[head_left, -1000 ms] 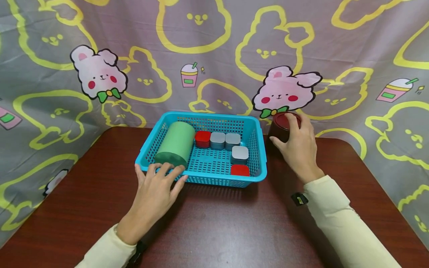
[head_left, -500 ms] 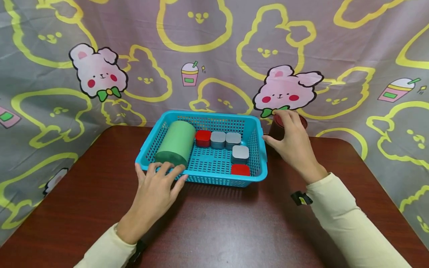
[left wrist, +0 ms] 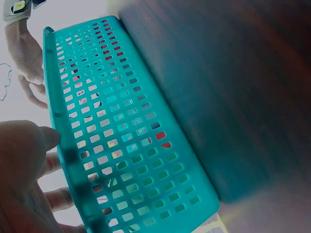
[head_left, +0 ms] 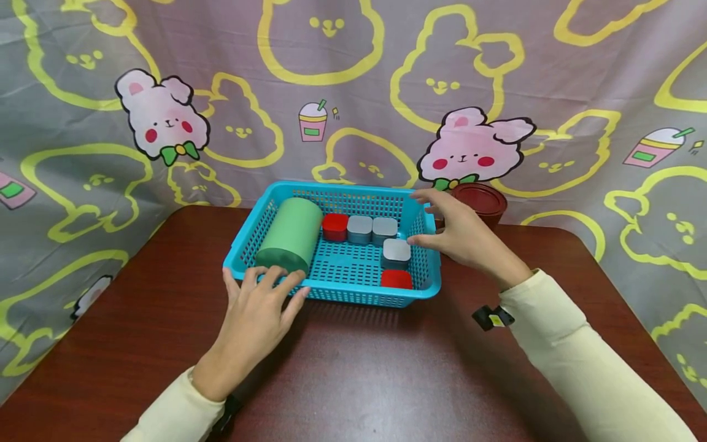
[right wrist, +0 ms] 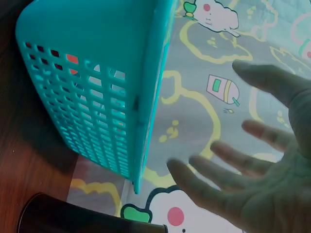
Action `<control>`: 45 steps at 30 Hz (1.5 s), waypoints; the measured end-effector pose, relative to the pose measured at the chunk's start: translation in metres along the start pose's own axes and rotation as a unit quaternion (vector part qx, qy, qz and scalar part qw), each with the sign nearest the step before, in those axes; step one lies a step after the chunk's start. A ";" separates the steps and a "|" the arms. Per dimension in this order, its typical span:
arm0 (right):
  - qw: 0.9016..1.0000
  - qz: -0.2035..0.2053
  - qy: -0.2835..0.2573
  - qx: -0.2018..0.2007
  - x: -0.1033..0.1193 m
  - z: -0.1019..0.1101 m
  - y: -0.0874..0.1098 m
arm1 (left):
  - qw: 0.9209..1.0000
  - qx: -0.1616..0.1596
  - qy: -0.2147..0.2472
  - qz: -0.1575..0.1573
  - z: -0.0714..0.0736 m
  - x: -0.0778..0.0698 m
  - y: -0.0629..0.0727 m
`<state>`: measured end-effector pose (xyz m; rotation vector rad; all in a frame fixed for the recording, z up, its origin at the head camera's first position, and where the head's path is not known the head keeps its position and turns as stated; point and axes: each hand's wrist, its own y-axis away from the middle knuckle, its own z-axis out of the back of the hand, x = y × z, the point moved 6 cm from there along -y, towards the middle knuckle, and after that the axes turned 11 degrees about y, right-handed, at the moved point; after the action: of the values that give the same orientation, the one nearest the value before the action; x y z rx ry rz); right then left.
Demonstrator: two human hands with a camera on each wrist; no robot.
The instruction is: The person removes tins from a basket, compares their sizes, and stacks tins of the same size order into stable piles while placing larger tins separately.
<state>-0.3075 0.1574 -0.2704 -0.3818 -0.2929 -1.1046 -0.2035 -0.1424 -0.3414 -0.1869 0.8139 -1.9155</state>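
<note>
A blue perforated plastic basket (head_left: pixel 345 290) stands on the table. My left hand (head_left: pixel 256 310) grips its near rim at the left, the thumb outside and the fingers over the edge, as the left wrist view also shows. My right hand (head_left: pixel 466 232) hovers over the basket's right rim, fingers spread and holding nothing. A large green cylinder (head_left: pixel 291 233) lies along the left side inside. To its right are a red rounded block (head_left: pixel 335 228) and two grey blocks (head_left: pixel 372 230) in a row. Another grey block (head_left: pixel 396 253) and a red one (head_left: pixel 396 280) sit near the right wall.
Just right of the basket a dark red lidded canister (head_left: pixel 488 202) stands upright, partly behind my right hand. A patterned curtain (head_left: pixel 353 92) hangs right behind the dark brown table (head_left: pixel 364 368).
My right hand has let go of the canister's top and moved left over the basket rim. The canister stays in place. My left hand has not moved.
</note>
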 end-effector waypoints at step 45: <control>0.959 0.006 -0.023 0.283 0.017 -0.077 -0.032 | 1.000 0.000 -0.002 0.003 -0.001 0.000 0.000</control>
<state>-0.3261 0.0971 -0.3273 0.1006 -0.6279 -0.9513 -0.2037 -0.1415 -0.3426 -0.1876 0.8116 -1.9083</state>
